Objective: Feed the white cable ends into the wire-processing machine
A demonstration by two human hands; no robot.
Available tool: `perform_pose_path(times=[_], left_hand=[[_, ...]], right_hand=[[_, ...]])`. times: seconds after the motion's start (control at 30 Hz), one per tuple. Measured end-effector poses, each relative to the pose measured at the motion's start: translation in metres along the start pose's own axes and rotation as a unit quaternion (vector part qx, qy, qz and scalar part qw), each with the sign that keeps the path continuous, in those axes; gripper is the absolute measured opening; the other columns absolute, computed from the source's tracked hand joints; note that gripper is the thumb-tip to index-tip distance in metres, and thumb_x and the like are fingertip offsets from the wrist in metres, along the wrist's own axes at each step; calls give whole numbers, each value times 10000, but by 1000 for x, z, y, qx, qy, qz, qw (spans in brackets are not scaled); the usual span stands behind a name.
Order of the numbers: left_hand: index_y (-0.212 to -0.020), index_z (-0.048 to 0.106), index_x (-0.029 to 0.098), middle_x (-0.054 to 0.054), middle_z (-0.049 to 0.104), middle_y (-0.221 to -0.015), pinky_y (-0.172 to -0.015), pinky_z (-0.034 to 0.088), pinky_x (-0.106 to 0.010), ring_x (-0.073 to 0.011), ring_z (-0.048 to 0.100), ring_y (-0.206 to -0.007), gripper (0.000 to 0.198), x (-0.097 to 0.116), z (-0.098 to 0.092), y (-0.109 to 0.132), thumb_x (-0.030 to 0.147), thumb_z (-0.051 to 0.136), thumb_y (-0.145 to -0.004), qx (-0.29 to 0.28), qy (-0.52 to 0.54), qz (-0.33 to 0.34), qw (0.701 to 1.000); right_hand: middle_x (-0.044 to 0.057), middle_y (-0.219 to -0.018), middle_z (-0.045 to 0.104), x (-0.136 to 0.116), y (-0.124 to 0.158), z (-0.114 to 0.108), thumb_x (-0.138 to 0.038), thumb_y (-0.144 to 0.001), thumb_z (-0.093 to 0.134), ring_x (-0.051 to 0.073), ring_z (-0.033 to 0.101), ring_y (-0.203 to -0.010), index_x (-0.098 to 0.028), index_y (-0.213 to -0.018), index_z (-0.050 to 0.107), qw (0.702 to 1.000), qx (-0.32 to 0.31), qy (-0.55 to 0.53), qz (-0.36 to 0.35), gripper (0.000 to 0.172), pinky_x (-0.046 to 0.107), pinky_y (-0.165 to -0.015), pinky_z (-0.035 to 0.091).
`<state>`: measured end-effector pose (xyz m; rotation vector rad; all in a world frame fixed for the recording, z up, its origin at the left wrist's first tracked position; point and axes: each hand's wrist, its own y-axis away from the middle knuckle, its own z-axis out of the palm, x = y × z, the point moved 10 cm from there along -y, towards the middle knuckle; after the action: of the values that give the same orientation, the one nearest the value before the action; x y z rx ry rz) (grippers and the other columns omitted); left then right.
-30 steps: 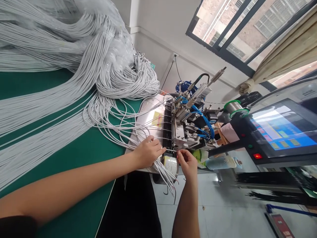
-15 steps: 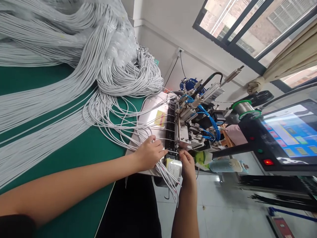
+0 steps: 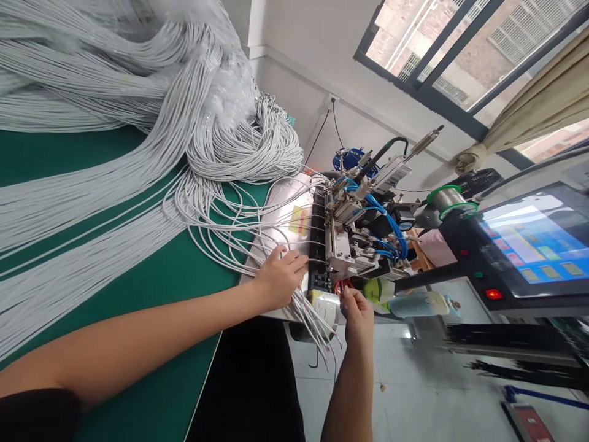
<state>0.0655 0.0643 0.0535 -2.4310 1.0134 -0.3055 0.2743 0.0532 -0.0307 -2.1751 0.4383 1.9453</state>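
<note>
My left hand rests on a fan of thin white cables lying over the metal plate of a small machine, its fingers pressing the cables down beside the black slotted fixture. My right hand is just below the machine's front, fingers pinched on the red-tipped end of a cable. Loose cable ends hang off the plate edge between both hands. A roll of white tape sits there too.
Large bundles of white cables cover the green table. A touchscreen panel with a red button stands at the right. A solder wire spool sits behind the machine. Below lies the floor; windows above.
My right hand has dropped slightly and drawn back from the fixture, still pinching a cable end. My left hand stays on the cables. The view has shifted a little.
</note>
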Motion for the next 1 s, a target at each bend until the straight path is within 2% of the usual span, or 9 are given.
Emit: perform_pose_path(times=[0.13,0.3,0.37,0.43,0.5,0.6,0.7,0.8,1.0], left_hand=[[-1157,595,155,-84,628,-1180,-966,272,-442,-214,545,-1030,269,11,-17,1,202,463,-927,78,-20,50,995],[-1225,545,167,0,659,-813,-959,300,-407,-130,568,-736,288,30,-35,5,208,441,-960,133,-22,137,981],[-1230,539,163,15,633,-750,-937,320,-394,-126,557,-692,290,35,-37,6,224,441,-963,142,-28,157,977],[-1243,527,154,9,626,-749,-917,337,-383,-130,559,-686,311,37,-36,6,274,441,-969,144,-31,166,975],[-1259,511,141,-8,636,-783,-909,348,-374,-132,569,-700,341,35,-35,4,309,438,-971,144,-26,155,977],[-1213,537,141,-15,650,-823,-902,356,-356,-126,581,-725,283,29,-35,2,224,431,-964,139,-12,128,982],[-1090,591,158,2,645,-790,-872,365,-334,-115,577,-704,230,26,-36,1,145,413,-946,134,0,119,984],[-1046,602,164,6,631,-756,-847,368,-326,-110,563,-671,247,26,-35,0,131,379,-945,128,8,120,985],[-1073,590,171,0,620,-757,-834,356,-322,-113,547,-666,291,27,-30,1,90,350,-930,118,9,134,984]], right_hand=[[21,-716,592,-50,22,6,-387,-811,662,151,507,-642,-173,-786,660,986,-38,110,-119,215,250,-578,402],[43,-871,654,-103,57,56,-280,-809,687,123,471,-571,-216,-953,705,927,-200,212,-236,159,254,-542,397],[50,-873,671,-112,64,66,-271,-812,683,136,513,-600,-224,-928,721,920,-213,198,-262,131,260,-560,415],[56,-823,684,-116,61,63,-282,-813,677,171,578,-682,-217,-854,735,932,-171,164,-276,96,277,-609,443],[58,-781,688,-110,52,50,-314,-797,687,191,601,-702,-203,-814,736,955,-96,122,-253,122,288,-619,455],[64,-779,699,-87,37,26,-386,-747,724,184,593,-643,-175,-809,731,983,10,65,-172,220,283,-569,455],[79,-794,710,-74,31,11,-430,-715,742,202,618,-685,-149,-836,734,987,80,28,-136,306,291,-591,476],[83,-799,713,-76,32,10,-452,-750,703,223,637,-752,-145,-888,735,983,103,43,-145,338,307,-645,489],[76,-802,709,-85,34,17,-469,-827,603,227,635,-785,-158,-912,726,975,92,101,-174,345,307,-680,480]])
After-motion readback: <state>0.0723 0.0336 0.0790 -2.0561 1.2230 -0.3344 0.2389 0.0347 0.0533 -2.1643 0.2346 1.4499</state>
